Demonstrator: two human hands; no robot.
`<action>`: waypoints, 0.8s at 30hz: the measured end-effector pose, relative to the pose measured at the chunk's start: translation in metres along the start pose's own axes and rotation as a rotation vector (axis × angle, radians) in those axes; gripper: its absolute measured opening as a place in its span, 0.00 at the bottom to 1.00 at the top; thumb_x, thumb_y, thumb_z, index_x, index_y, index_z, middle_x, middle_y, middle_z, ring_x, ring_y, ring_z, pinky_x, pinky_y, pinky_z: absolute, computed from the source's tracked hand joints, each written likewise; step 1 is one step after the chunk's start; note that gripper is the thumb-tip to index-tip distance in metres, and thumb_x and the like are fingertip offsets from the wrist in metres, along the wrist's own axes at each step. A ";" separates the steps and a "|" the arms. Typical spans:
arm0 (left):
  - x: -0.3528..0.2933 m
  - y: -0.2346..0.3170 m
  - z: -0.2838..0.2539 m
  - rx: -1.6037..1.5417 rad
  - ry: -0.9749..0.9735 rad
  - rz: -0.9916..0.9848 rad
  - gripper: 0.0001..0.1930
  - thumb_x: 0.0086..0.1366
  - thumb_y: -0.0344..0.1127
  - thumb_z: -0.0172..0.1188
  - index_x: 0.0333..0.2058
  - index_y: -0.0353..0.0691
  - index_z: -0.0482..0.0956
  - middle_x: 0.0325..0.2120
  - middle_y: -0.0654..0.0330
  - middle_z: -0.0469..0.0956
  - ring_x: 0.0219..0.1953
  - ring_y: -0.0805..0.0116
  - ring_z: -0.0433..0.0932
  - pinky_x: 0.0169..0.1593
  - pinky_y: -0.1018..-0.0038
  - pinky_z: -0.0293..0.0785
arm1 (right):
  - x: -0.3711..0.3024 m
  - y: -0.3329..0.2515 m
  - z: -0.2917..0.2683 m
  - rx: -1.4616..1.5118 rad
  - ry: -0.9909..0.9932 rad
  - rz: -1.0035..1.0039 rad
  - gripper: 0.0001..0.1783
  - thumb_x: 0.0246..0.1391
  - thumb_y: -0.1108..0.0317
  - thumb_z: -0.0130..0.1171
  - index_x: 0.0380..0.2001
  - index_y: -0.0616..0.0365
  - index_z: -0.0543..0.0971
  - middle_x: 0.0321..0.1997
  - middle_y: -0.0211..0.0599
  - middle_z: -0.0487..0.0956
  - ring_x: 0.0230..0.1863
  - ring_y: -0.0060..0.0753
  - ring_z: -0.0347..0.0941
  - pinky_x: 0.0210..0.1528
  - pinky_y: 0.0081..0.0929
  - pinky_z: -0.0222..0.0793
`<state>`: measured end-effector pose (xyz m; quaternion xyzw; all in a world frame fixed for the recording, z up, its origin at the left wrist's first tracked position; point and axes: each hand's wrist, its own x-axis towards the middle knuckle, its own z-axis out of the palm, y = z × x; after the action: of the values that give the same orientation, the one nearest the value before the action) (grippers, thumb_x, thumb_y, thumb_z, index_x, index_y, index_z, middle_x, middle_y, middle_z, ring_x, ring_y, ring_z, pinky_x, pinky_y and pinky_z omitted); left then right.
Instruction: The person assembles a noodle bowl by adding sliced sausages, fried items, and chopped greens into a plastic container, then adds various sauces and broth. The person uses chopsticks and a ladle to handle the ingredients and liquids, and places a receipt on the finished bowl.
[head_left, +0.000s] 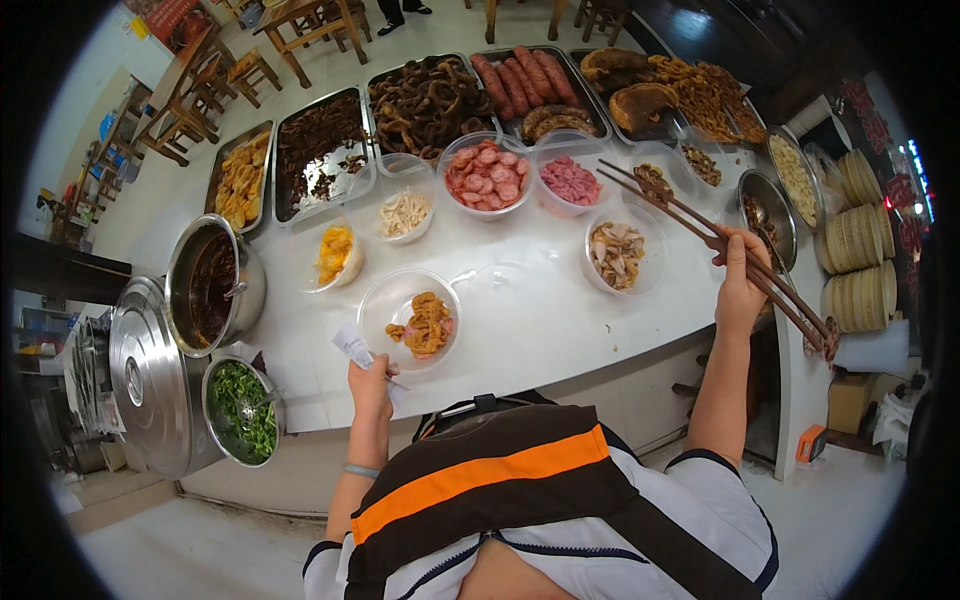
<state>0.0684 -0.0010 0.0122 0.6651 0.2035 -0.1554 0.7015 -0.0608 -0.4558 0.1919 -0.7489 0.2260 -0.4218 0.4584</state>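
Observation:
My left hand (370, 388) pinches a small white paper slip (350, 345) at the near rim of a clear plastic bowl (372, 300). Whether the fingers also grip that rim, I cannot tell. Golden-brown fried pieces (428, 325) lie in the bowl with a bit of something pink. Raised at the right, my right hand (741, 285) is closed around a pair of long brown chopsticks (672, 203). Their tips point to the far left, above the tubs, with nothing visible between them. Nearest below them is a clear tub of sliced pale mushroom-like pieces (617, 252).
Tubs of sliced sausage (487, 175), pink meat (571, 182), pale shreds (404, 213) and yellow pieces (333, 252) line the white table (520, 330). Behind are metal trays, one with sausages (530, 80). Left stand a sauce pot (205, 285) and chopped greens (240, 408); right, stacked bowls (855, 240).

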 end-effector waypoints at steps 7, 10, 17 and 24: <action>-0.004 -0.002 -0.003 0.017 0.064 -0.031 0.09 0.56 0.23 0.55 0.35 0.37 0.67 0.24 0.60 0.71 0.23 0.68 0.73 0.29 0.72 0.70 | 0.008 0.041 0.031 0.058 -0.118 0.048 0.08 0.60 0.67 0.54 0.36 0.60 0.78 0.33 0.29 0.78 0.32 0.19 0.74 0.33 0.17 0.69; -0.008 0.000 0.006 0.032 0.067 -0.031 0.08 0.56 0.23 0.55 0.34 0.38 0.67 0.23 0.61 0.71 0.23 0.69 0.73 0.29 0.72 0.71 | 0.023 0.061 0.054 0.137 -0.156 0.100 0.08 0.60 0.67 0.54 0.37 0.60 0.77 0.32 0.29 0.78 0.31 0.19 0.74 0.32 0.17 0.70; -0.020 0.021 0.056 -0.015 -0.108 -0.008 0.08 0.56 0.23 0.56 0.31 0.40 0.67 0.23 0.63 0.71 0.22 0.71 0.72 0.32 0.72 0.75 | 0.035 0.103 0.094 -0.012 -0.232 0.038 0.10 0.61 0.65 0.54 0.33 0.62 0.76 0.27 0.30 0.76 0.27 0.20 0.72 0.32 0.20 0.70; -0.029 0.045 0.127 0.041 -0.232 -0.072 0.05 0.55 0.25 0.55 0.27 0.39 0.68 0.19 0.61 0.70 0.21 0.69 0.72 0.36 0.70 0.76 | 0.029 0.135 0.091 0.129 -0.022 0.157 0.12 0.60 0.65 0.53 0.30 0.65 0.75 0.25 0.33 0.77 0.26 0.23 0.73 0.31 0.21 0.70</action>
<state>0.0755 -0.1258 0.0695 0.6491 0.1412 -0.2605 0.7006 0.0377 -0.4967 0.0653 -0.7023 0.2514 -0.3901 0.5398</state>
